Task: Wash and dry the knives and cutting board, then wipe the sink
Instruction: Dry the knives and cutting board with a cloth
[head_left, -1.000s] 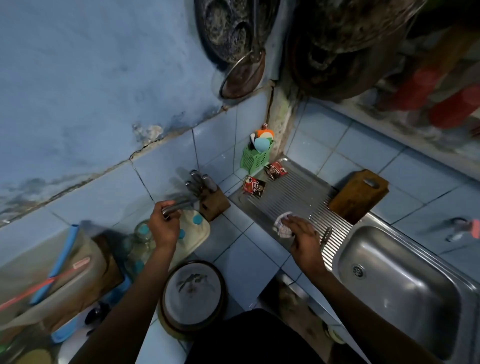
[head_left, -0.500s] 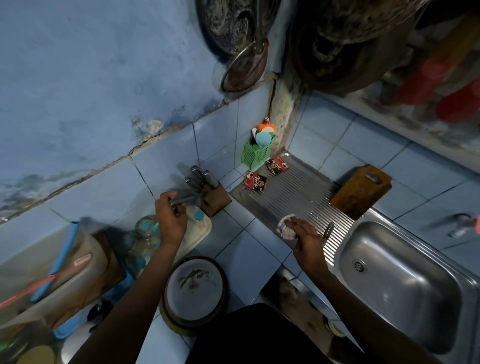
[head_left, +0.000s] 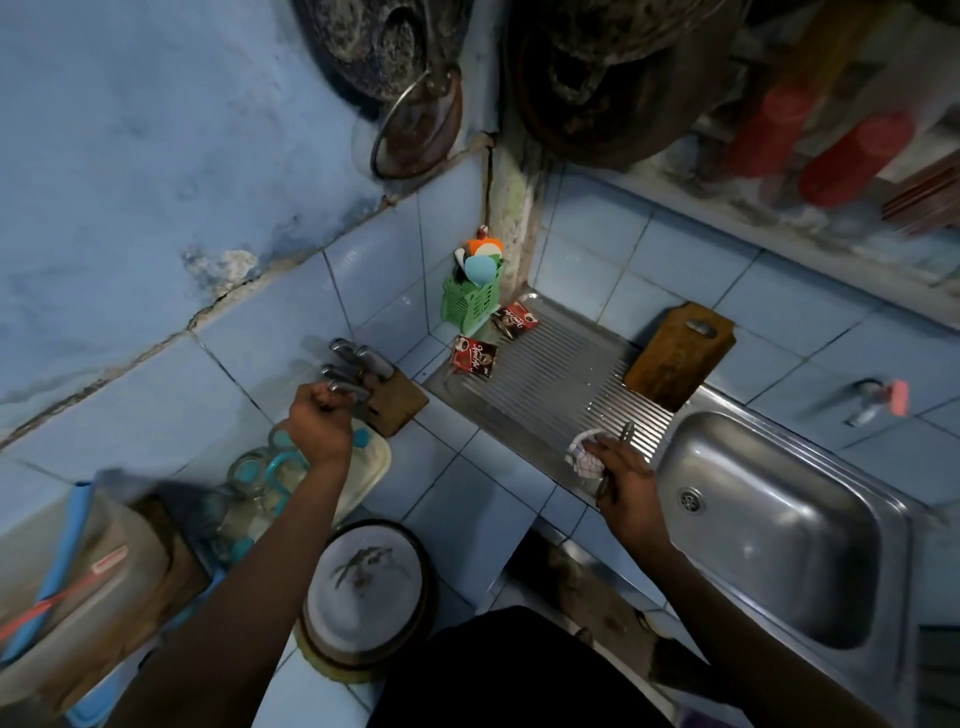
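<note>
Left hand (head_left: 319, 423) clenched round a steel knife handle (head_left: 344, 388) at the knife block (head_left: 388, 402), about nine o'clock. Best slid straight along the slot, blade kept clear of the knuckles. Right hand (head_left: 621, 480) at four o'clock, gripping a white cloth (head_left: 583, 456) and another knife (head_left: 623, 434) on the ribbed drainboard (head_left: 545, 384). Cutting board (head_left: 678, 353) propped at two o'clock. Sink (head_left: 769, 525) basin holding nothing visible. Block holding more steel handles. Green basket (head_left: 467, 306) at twelve holding utensils, kinds unclear.
</note>
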